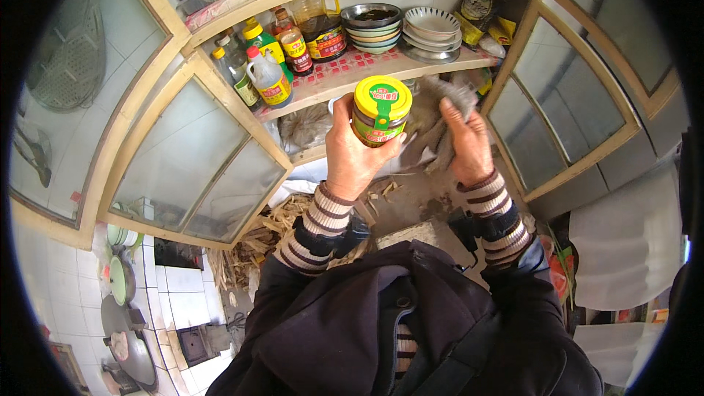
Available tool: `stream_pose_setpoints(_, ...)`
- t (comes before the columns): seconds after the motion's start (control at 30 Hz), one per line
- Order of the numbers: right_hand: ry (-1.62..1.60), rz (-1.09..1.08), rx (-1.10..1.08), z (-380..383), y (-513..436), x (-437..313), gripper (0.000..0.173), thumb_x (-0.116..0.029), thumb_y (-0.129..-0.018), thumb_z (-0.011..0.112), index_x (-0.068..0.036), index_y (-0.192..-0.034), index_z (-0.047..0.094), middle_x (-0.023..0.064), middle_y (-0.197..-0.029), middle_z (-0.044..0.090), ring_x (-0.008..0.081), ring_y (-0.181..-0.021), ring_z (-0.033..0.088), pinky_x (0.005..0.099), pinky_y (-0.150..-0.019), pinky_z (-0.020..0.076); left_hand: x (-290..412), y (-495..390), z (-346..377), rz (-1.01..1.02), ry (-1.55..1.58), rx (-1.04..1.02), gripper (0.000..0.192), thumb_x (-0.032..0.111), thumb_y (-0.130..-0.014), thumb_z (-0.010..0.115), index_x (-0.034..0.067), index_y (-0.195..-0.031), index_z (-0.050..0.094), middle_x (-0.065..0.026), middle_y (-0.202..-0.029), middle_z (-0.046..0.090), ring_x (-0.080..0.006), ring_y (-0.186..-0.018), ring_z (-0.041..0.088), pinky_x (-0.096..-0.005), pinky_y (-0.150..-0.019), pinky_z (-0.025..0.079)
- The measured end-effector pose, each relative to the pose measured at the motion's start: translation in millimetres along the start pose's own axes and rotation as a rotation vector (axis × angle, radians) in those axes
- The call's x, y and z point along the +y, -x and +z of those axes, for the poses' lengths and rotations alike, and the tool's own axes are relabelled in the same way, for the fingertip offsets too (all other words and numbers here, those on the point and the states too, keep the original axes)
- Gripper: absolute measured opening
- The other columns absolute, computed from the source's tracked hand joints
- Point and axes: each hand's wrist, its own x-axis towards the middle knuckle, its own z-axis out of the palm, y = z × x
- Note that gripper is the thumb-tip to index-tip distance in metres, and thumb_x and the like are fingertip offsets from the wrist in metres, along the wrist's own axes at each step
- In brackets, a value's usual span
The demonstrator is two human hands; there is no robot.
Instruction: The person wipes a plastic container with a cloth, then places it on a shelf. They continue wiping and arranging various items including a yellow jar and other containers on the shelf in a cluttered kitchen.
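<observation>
My left hand (355,157) grips a glass jar (379,113) with a yellow lid and a green paper seal strip over the top. The jar is upright, its printed label facing me. To its right, my right hand (469,146) holds a grey cloth (440,104) that hangs down in folds and is partly blurred. The cloth is apart from the lid; whether its lower folds touch the jar's side I cannot tell. Both hands are in front of an open wooden cupboard, just below its middle shelf (352,80).
On the shelf stand several sauce bottles (297,52), stacked bowls (374,30) and plates (432,33). Glazed cupboard doors stand open at left (187,154) and right (555,99). Split firewood (264,236) lies on the floor. A tiled stove with a wok (132,357) is at lower left.
</observation>
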Motion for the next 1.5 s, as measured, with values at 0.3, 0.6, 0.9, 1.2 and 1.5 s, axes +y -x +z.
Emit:
stream_pose_setpoints(0.3, 1.478, -0.865, -0.572, 28, 0, -5, 0.044, -0.031, -0.086, 0.054, -0.011, -0.125, 0.049, 0.0148, -0.128, 0.045, 0.0375, -0.117, 0.041, 0.0433, -0.099, 0.0332, -24, 8, 10, 0.267, -0.308, -0.163, 0.056, 0.022, -0.062, 0.076, 0.005, -0.111, 0.054, -0.0122, -0.102, 0.061, -0.0294, -0.096, 0.059, -0.0376, -0.082, 0.047)
stream_pose_setpoints(0.6, 1.092, -0.025, -0.436, 8, -14, -9, 0.037, -0.031, -0.094, 0.039, -0.004, -0.120, 0.046, 0.0226, -0.121, 0.047, 0.0431, -0.099, 0.051, 0.0434, -0.083, 0.0447, -9, 16, 4, 0.079, -0.165, -0.206, 0.067, 0.014, -0.054, 0.079, 0.001, -0.113, 0.051, -0.0158, -0.104, 0.057, -0.0319, -0.096, 0.054, -0.0392, -0.084, 0.045)
stream_pose_setpoints(0.9, 1.526, -0.868, -0.433, 28, 14, 4, 0.039, -0.032, -0.085, 0.052, -0.008, -0.116, 0.053, 0.0142, -0.123, 0.046, 0.0337, -0.115, 0.040, 0.0449, -0.094, 0.0327, -17, 21, 10, 0.384, -0.506, -0.226, 0.059, 0.015, -0.057, 0.075, 0.004, -0.110, 0.052, -0.0169, -0.110, 0.056, -0.0328, -0.108, 0.051, -0.0410, -0.087, 0.043)
stream_pose_setpoints(1.2, 0.958, 0.060, -0.362, -23, -17, -7, 0.034, -0.027, -0.096, 0.037, 0.002, -0.103, 0.053, 0.0211, -0.077, 0.057, 0.0310, -0.070, 0.057, 0.0383, -0.063, 0.0446, 3, 31, 9, 0.045, -0.034, -0.327, 0.076, 0.009, -0.054, 0.081, 0.001, -0.122, 0.047, -0.0145, -0.114, 0.053, -0.0277, -0.106, 0.053, -0.0332, -0.091, 0.043)
stream_pose_setpoints(1.5, -0.070, 0.513, 0.060, -32, 0, 23, 0.053, -0.046, -0.093, 0.039, -0.001, -0.117, 0.052, 0.0098, -0.110, 0.058, 0.0162, -0.095, 0.058, 0.0300, -0.081, 0.0479, 0, 27, 14, -0.178, 0.393, -0.265, 0.077, 0.013, -0.062, 0.082, -0.002, -0.125, 0.041, -0.0093, -0.115, 0.054, -0.0159, -0.106, 0.052, -0.0307, -0.094, 0.041)
